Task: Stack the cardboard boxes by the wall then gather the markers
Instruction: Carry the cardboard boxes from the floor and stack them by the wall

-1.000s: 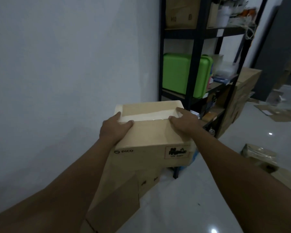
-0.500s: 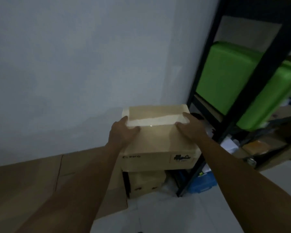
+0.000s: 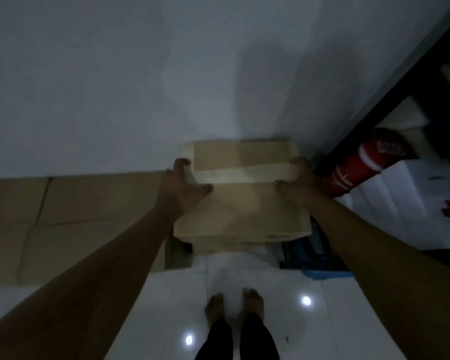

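Head cam: left hand [image 3: 182,188] & right hand [image 3: 298,179] grip opposite sides of cardboard box [image 3: 242,203], thumbs on top. Box sits btwn hands on a lower box [image 3: 229,245], against wall [image 3: 140,87]. Flat cardboard [image 3: 63,216] left of left hand; red cylinder [image 3: 361,162] right of right hand.

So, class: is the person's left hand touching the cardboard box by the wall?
Touching. The head view shows the left hand gripping the left edge of the cardboard box, thumb lying across its top.
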